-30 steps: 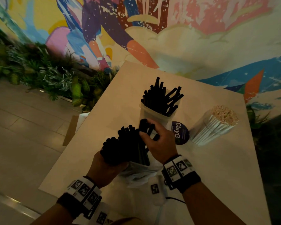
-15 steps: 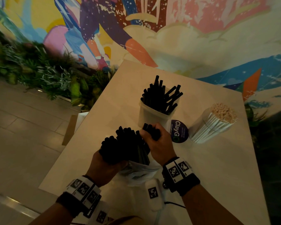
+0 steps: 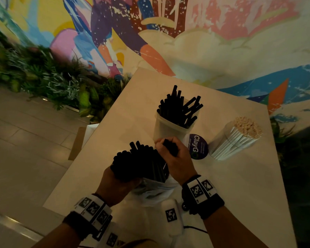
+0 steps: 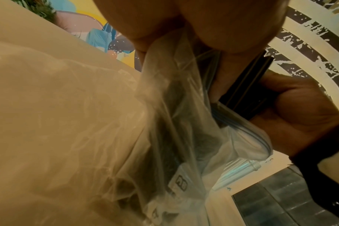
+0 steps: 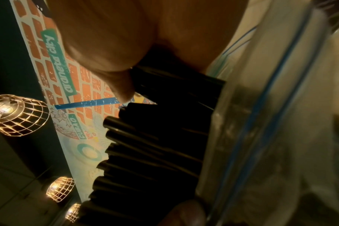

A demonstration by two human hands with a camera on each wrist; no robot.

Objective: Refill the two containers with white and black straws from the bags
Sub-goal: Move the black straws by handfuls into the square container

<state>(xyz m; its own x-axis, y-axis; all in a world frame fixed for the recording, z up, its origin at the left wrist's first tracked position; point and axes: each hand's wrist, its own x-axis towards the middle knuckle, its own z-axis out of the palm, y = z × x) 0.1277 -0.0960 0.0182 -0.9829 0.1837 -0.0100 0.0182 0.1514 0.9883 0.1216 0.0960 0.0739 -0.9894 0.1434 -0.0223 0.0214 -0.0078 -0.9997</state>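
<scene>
Above the table (image 3: 222, 185) — left hand (image 3: 115, 185): clutches the clear bag (image 3: 150, 192) of black straws (image 3: 138, 163).
Right hand (image 3: 175, 158): fist around a few straws — beside the black-straw container (image 3: 168, 129).

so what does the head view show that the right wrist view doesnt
Only the head view shows the table, the container of black straws, the container of white straws and both wrists. Only the right wrist view shows the wire cage lamps and the bag's blue zip line. Both show the right hand gripping black straws from the bag.
</scene>
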